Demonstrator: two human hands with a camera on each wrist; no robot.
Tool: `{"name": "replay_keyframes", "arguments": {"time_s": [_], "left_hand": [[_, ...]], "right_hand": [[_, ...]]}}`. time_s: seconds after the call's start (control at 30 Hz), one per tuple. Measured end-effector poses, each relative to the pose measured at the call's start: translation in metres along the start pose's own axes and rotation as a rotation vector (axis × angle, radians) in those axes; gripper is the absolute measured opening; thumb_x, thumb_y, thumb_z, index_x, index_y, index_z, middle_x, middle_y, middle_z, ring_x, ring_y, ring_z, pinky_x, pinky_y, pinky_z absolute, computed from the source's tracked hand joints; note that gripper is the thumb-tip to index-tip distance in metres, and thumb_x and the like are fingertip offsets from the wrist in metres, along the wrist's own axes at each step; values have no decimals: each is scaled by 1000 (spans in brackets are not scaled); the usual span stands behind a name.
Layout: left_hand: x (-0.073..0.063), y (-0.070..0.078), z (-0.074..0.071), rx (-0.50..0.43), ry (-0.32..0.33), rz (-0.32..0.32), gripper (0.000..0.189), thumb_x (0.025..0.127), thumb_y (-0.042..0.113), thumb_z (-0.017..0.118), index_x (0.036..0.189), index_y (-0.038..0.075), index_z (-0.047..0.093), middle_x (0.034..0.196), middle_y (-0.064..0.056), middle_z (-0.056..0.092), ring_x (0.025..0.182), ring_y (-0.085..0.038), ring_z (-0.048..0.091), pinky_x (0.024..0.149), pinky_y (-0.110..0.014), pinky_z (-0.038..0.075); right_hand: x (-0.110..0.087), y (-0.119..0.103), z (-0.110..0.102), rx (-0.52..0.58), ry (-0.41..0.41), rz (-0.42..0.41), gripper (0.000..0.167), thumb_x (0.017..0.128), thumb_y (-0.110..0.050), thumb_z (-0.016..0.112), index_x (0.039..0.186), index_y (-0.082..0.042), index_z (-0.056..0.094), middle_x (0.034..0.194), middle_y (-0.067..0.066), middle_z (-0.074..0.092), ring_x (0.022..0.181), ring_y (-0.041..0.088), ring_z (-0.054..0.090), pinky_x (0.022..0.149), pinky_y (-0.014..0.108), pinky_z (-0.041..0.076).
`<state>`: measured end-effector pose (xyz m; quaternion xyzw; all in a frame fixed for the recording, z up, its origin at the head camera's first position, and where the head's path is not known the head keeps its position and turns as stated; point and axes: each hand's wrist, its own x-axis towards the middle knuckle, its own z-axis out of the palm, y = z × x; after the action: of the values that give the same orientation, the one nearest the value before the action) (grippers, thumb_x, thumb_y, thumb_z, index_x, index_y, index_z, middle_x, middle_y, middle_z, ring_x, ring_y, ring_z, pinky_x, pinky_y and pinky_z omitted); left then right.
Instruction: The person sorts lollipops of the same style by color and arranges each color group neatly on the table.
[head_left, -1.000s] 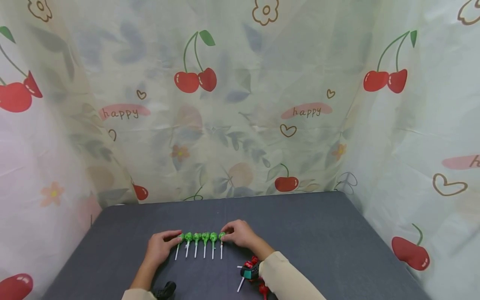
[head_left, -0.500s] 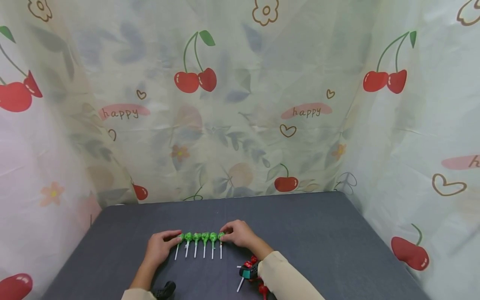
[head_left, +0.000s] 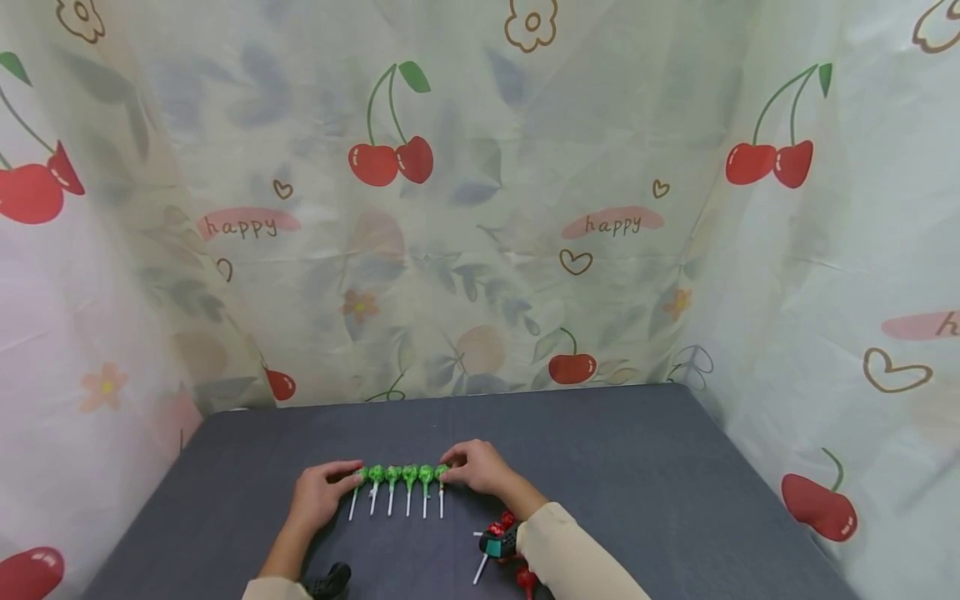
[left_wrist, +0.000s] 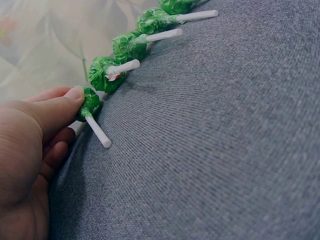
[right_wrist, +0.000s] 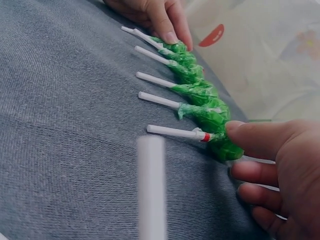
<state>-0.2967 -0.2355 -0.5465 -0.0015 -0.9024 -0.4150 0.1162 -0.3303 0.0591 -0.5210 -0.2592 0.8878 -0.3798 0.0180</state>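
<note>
Nothing moved: hands (head_left: 322,493) (head_left: 480,467) still pinching crinkly green lollipops (head_left: 401,477).

Green foil-wrapped lollipops (head_left: 401,476) on white sticks line my dark grey woven tablecloth (head_left: 637,483); behind, a pale curtain (head_left: 480,208) printed with red cherries.
</note>
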Motion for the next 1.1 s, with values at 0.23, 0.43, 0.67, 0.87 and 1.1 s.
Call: {"name": "replay_keyframes", "arguments": {"time_s": [0.23, 0.43, 0.67, 0.87, 1.1], "left_hand": [[-1, 0, 0, 0, -5, -6, 27, 82, 14, 78, 108, 8, 76, 105, -11, 72, 106, -34, 63, 93, -51, 46], [0, 0, 0, 0, -4, -3, 27, 82, 14, 78, 108, 8, 76, 106, -11, 72, 107, -34, 63, 94, -51, 46], [0, -1, 0, -2, 2, 8, 27, 82, 14, 78, 108, 7, 76, 105, -11, 72, 107, -34, 63, 94, -51, 46], [0, 0, -1, 0, -9, -5, 27, 83, 15, 78, 109, 8, 76, 105, -11, 72, 107, -34, 63, 93, -51, 46], [0, 1, -1, 5, -20, -16, 27, 83, 16, 78, 109, 8, 76, 106, -11, 72, 107, -35, 62, 93, -52, 46]], "right_hand": [[-2, 0, -9, 27, -17, 14, 23, 81, -20, 79, 99, -7, 74, 73, -8, 60, 63, 5, 52, 57, 22, 45], [-7, -4, -23, 18, -35, 15, 25, 83, -21, 78, 102, -7, 73, 74, -8, 59, 65, 7, 52, 58, 24, 45], [-16, -8, -41, -27, -78, -22, 30, 84, -21, 78, 107, -4, 72, 78, -7, 61, 69, 6, 53, 62, 24, 46], [-26, -11, -57, -61, -162, -1, 31, 85, -21, 77, 110, -3, 71, 78, -7, 61, 68, 8, 53, 62, 24, 46], [-45, -1, -71, -18, -247, 24, 33, 86, -22, 75, 114, -4, 69, 79, -6, 61, 69, 8, 54, 60, 24, 45]]}}
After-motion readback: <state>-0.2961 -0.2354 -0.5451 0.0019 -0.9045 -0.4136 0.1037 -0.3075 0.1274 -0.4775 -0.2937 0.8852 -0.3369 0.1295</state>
